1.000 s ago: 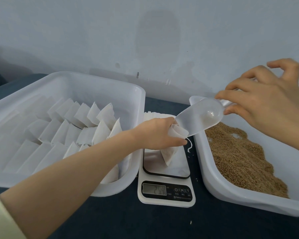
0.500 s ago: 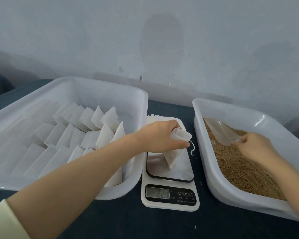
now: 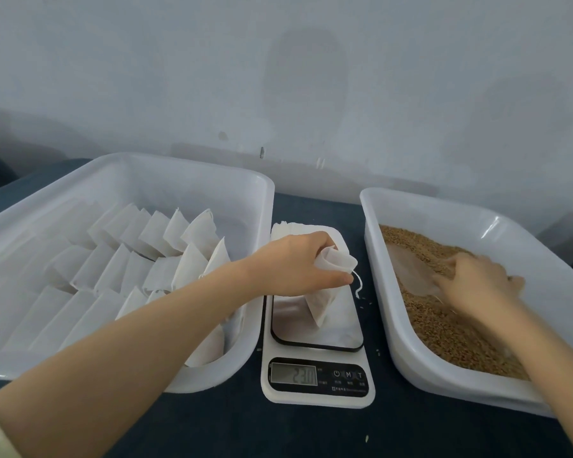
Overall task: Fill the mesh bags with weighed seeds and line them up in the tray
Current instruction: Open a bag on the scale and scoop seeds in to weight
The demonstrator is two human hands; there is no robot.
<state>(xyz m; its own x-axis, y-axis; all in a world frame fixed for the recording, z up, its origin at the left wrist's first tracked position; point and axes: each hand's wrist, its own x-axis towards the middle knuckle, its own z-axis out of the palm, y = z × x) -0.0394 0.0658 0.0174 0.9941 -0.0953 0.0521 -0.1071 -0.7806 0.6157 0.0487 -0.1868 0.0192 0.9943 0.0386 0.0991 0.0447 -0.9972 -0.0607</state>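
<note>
While the left hand (image 3: 298, 262) pinches the open mouth of a mesh bag (image 3: 325, 302) whose lower end rests on the scale (image 3: 318, 391) plate, the right hand (image 3: 477, 279), blurred, grips a clear scoop (image 3: 407, 269) dug into the seeds (image 3: 444, 332) in the right tray (image 3: 444, 385). Rows of white bags (image 3: 153, 233) lean in the left tray (image 3: 212, 170), just beside the scale on the dark table (image 3: 278, 431).

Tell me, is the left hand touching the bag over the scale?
Touching: the head view shows the left hand pinching the bag at its open top, above the scale.
</note>
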